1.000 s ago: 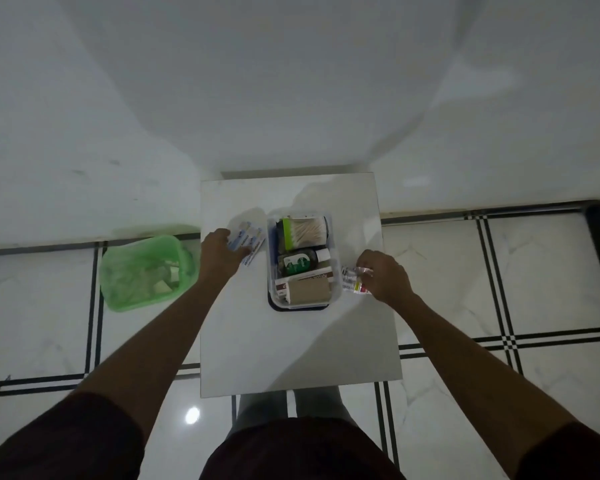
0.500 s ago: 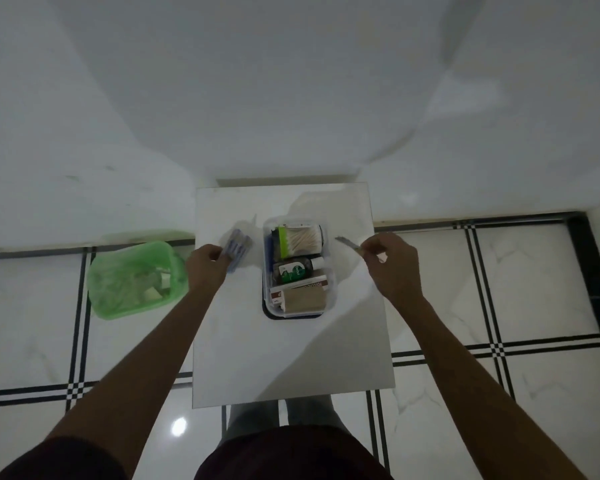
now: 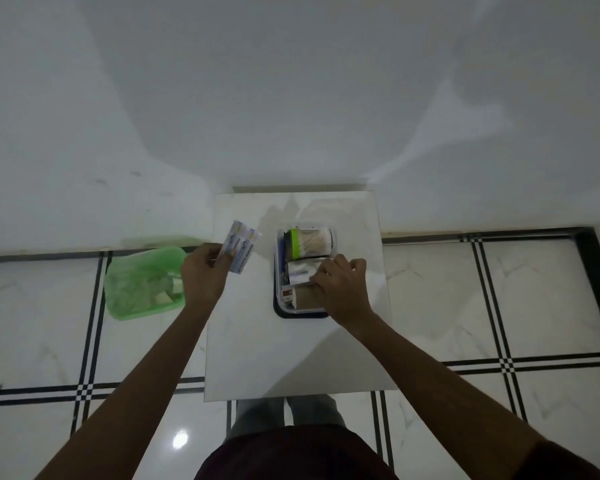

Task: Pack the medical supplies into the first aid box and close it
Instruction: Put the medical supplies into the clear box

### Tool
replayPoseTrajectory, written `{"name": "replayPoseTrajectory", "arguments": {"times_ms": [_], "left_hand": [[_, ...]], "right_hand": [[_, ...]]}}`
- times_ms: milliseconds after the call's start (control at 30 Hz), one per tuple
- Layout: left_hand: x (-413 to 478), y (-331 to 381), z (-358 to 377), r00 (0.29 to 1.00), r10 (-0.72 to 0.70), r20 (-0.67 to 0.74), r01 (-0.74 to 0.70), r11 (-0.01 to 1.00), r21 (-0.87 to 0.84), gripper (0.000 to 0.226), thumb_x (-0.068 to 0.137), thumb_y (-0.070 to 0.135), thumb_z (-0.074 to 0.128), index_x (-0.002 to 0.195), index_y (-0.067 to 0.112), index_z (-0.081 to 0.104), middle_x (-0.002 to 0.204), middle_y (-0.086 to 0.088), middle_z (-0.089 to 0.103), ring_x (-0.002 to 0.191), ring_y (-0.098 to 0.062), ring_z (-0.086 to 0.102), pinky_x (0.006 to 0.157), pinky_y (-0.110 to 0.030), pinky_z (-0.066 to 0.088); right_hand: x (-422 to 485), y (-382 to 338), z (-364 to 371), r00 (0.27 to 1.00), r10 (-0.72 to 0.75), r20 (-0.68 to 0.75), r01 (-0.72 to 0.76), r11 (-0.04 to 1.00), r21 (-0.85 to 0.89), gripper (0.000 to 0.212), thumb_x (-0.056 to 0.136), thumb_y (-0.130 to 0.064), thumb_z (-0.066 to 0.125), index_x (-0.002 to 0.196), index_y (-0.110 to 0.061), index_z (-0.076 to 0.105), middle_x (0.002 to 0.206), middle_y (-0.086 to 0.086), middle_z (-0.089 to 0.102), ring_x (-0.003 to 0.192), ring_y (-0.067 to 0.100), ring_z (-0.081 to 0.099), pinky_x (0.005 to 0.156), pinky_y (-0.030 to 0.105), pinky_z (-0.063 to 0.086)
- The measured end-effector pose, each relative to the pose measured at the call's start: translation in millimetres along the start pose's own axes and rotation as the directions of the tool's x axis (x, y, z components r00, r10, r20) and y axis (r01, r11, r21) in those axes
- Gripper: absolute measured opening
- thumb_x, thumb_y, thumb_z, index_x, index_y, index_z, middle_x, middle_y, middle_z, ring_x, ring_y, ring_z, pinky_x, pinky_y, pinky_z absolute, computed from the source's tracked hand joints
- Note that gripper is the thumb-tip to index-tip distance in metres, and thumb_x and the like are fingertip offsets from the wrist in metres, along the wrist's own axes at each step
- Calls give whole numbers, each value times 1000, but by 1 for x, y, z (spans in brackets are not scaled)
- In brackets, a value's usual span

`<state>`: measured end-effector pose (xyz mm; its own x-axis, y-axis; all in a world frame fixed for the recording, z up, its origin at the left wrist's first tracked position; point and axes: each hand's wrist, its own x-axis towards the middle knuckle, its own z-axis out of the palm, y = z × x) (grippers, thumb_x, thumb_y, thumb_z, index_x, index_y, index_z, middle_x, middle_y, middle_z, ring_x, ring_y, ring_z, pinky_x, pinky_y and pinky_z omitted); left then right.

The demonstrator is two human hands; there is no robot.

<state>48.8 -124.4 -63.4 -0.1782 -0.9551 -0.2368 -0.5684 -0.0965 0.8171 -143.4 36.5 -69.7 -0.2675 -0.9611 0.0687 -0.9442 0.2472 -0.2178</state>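
From the head view, the right hand (image 3: 340,289), which half a second ago was raised beside the first aid box (image 3: 303,271) pinching a thin packet, now lies over the box's contents, fingers curled on a white packet (image 3: 299,271). The left hand (image 3: 203,273) has lifted its fanned sachets (image 3: 240,250) off the bench (image 3: 291,348), gripping them left of the open box.

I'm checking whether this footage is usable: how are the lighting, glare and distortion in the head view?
Head view: dim and bluish; broad soft shadows cross the wall, and the table is half shaded; one small glare spot on the floor tile; wide-angle bending of the tile lines; labels in the first aid box are too soft to read.
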Motion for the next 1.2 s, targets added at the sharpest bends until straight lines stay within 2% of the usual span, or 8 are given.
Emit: {"name": "replayPoseTrajectory", "arguments": {"times_ms": [200, 400, 600, 767, 900, 1033, 1100, 1200], "left_hand": [[-32, 35, 16, 859, 508, 60, -510, 859, 31, 10, 78, 9, 74, 88, 9, 75, 86, -1, 74, 74, -8, 67, 72, -21, 54], [-53, 33, 55, 477, 805, 354, -870, 374, 322, 31, 93, 31, 51, 88, 11, 73, 91, -7, 77, 85, -19, 73, 92, -51, 51], [-47, 15, 68, 457, 736, 499, -869, 249, 428, 24, 71, 30, 79, 88, 15, 73, 90, -3, 77, 88, -20, 72, 102, -68, 26], [-38, 15, 65, 552, 561, 617, -823, 245, 513, 16, 81, 37, 67, 95, 31, 71, 120, 0, 68, 121, -28, 57, 92, -85, 14], [-39, 17, 59, 677, 538, 502, -736, 499, 459, 35, 96, 43, 37, 107, 30, 68, 136, 3, 57, 134, -25, 42, 104, -76, 6], [-45, 24, 56, 957, 189, 218, -242, 938, 248, 42, 92, 25, 54, 132, 14, 47, 142, -8, 48, 132, -28, 41, 112, -50, 29], [-43, 27, 56, 929, -78, 363, 20, 987, 161, 58, 91, 27, 57, 143, 14, 33, 140, -14, 49, 126, -30, 48, 105, -41, 40], [-40, 28, 55, 799, -184, 572, 135, 983, 128, 57, 91, 14, 48, 143, 26, 32, 131, -16, 56, 110, -31, 59, 92, -48, 52]], "right_hand": [[-3, 8, -6, 989, 113, 90, -127, 977, 170, 20, 84, -34, 56, 86, -26, 74, 84, -4, 71, 82, 23, 57, 70, 34, 18], [-27, 24, -19, 943, 333, -22, -313, 904, 292, 6, 82, -23, 72, 88, -22, 74, 86, -3, 73, 81, 21, 60, 73, 34, 21], [-53, 28, -11, 927, 372, -52, -336, 884, 324, 7, 80, -23, 75, 86, -26, 72, 80, -8, 70, 77, 16, 61, 70, 31, 23], [-49, 23, -4, 923, 386, -17, -350, 854, 386, 10, 82, -28, 72, 92, -25, 72, 89, -5, 70, 88, 14, 58, 74, 33, 27], [-38, 20, -3, 897, 439, 49, -398, 757, 519, 15, 86, -28, 68, 94, -17, 71, 89, -1, 69, 82, 13, 59, 68, 25, 44], [-24, 24, -6, 733, 667, 130, -561, 486, 670, 13, 89, -15, 63, 98, -7, 66, 86, 4, 68, 76, 14, 62, 66, 5, 46], [-19, 26, 0, 650, 724, 231, -636, 351, 687, 13, 91, -12, 58, 95, -5, 68, 86, 9, 71, 76, 20, 66, 73, 24, 57], [-14, 27, 8, 544, 751, 373, -696, 156, 701, 14, 90, -9, 57, 94, -3, 69, 84, 14, 71, 70, 22, 67, 73, 42, 61]]}}
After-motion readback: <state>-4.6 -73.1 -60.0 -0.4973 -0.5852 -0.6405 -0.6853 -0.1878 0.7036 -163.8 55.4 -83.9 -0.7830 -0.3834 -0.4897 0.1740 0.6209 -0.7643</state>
